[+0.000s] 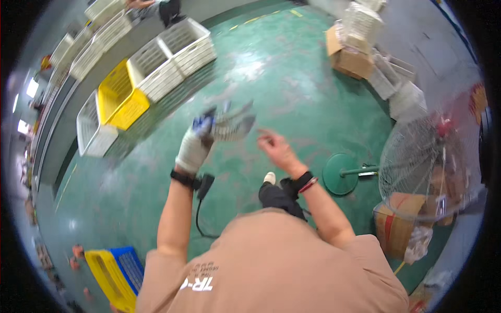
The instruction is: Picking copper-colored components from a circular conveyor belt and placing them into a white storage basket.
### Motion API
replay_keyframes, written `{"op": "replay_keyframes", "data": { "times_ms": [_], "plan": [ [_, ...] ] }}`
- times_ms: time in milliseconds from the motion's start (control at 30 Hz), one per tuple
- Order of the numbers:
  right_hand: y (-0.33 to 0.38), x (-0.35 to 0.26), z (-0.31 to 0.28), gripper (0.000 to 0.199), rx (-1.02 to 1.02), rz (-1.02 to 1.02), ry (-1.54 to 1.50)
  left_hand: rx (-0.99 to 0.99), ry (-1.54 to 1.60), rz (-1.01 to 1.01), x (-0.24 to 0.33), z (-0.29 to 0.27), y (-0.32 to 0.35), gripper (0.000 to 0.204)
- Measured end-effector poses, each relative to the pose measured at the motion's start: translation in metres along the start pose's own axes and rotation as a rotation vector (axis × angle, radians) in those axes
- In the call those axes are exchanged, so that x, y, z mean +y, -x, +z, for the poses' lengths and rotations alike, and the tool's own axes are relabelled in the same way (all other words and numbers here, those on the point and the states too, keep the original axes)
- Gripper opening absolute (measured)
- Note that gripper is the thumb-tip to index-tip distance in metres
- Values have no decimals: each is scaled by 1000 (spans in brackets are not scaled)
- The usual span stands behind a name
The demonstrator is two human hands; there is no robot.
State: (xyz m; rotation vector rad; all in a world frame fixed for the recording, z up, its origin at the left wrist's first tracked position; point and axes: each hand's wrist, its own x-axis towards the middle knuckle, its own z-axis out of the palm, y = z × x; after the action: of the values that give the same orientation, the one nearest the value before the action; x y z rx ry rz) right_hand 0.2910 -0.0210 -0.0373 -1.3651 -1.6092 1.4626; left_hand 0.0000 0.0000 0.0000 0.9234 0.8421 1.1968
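Note:
My left hand (194,148) wears a whitish knit work glove with blue on its finger part. Its fingers are closed on a limp, grey-white work glove (234,125), whose outline is smeared by motion. To the right of that loose glove is my bare right hand (278,152), with its fingers bent and a little apart. Nothing shows between them, and a small gap separates the fingertips from the glove. Dark bands circle both wrists, and a black cable hangs from the left one.
White crates (177,49) and a yellow crate (122,99) line the far left. A cardboard box (347,57) stands far right. On the right are a wire-caged fan (428,167) with a round green base (339,175) and another carton (394,224). A yellow-and-blue crate (109,276) is near left.

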Motion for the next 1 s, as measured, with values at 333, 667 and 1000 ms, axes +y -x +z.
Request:
{"op": "replay_keyframes", "data": {
  "times_ms": [333, 667, 1000],
  "plan": [
    [-206, -98, -120, 45, 221, -322, -414, -152, 496, 228, 92, 19, -203, 65],
    [-278, -39, -86, 40, 97, -175, -878, -258, 252, 128, 27, -25, -232, 92],
    [-470, -80, -172, 37, 267, -189, -1038, -249, 422, -120, 73, -65, -461, 59]
  ]
}}
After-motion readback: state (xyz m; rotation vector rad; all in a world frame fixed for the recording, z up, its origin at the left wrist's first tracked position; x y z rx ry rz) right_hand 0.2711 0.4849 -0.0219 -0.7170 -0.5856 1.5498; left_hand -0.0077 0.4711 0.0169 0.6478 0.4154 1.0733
